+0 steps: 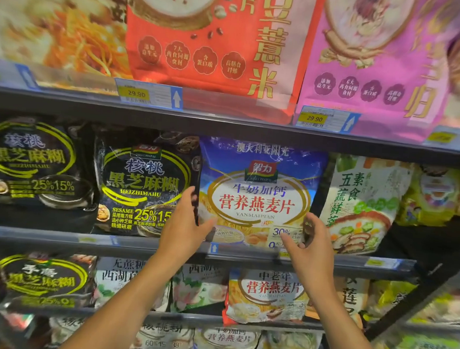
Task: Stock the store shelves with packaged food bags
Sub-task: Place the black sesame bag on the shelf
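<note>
Two hands [184, 226] [312, 251], one held blue bag [261, 182], two 29.90 price tags [146, 94] [325, 120].

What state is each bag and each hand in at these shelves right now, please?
Blue-and-white plastic oat-flake bag: upright at the middle shelf, held at both side edges.
Left hand: grips the bag's left edge.
Right hand: pinches its lower right edge.
Black plastic sesame bag: upright, directly left of the blue bag.
Red glossy bag: upright on the top shelf.
</note>
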Demonstrator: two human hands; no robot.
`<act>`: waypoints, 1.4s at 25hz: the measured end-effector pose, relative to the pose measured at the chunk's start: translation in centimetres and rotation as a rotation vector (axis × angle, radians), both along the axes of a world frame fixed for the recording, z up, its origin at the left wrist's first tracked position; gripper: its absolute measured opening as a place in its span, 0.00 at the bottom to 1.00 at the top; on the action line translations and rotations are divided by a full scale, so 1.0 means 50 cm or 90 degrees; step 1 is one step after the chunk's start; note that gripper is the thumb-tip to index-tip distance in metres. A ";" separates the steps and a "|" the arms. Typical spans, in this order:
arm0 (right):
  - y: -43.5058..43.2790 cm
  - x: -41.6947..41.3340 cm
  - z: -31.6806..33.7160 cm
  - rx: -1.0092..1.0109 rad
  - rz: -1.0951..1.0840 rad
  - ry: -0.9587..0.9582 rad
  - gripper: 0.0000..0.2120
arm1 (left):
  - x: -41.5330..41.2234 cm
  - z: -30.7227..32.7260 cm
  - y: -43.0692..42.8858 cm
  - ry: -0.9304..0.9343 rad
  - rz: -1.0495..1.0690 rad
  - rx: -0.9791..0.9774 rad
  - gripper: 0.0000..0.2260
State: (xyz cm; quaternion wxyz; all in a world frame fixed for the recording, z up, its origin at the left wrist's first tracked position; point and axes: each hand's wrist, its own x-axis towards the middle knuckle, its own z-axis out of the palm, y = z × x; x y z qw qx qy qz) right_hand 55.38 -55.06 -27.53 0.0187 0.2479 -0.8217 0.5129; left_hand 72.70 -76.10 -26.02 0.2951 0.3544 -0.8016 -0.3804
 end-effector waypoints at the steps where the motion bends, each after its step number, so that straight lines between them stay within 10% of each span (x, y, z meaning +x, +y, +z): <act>1: 0.002 0.008 0.002 -0.009 0.006 0.012 0.34 | 0.017 0.000 0.006 -0.001 0.004 -0.014 0.42; 16: -0.163 0.242 -0.022 -0.124 0.270 -0.046 0.20 | 0.318 -0.050 -0.098 -0.082 0.188 -0.081 0.40; 35: -0.424 0.318 -0.016 0.306 0.069 0.005 0.29 | 0.272 -0.069 -0.485 -0.131 -0.017 0.181 0.36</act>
